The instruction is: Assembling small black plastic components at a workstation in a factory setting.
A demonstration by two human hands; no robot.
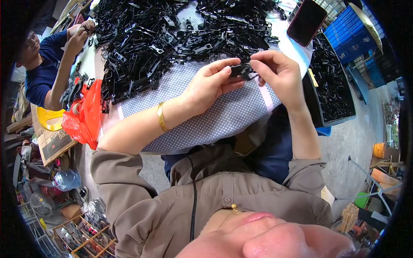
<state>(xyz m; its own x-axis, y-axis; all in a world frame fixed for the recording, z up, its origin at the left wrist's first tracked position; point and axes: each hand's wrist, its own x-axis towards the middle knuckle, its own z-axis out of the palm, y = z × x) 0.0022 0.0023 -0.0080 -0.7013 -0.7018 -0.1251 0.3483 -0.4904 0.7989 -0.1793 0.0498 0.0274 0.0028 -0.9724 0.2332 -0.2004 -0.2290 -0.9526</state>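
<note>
Between my hands, above the near part of the table, is a small black plastic clip-like part (241,71). My left hand (213,81) grips its left end between thumb and fingers. At its right end my right hand (277,73) pinches with thumb and forefinger; whether a second small piece sits there is too small to tell. A large heap of similar black parts (142,56) spreads over the far side of the table, just beyond my hands. The dotted grey tablecloth (193,124) lies under my forearms.
A dark phone (306,22) stands at the far right of the table. Beside it on the right is a bin of black parts (333,81), with blue crates (350,36) behind. A red plastic bag (88,114) lies at the left edge, near a co-worker (47,69) handling a small part.
</note>
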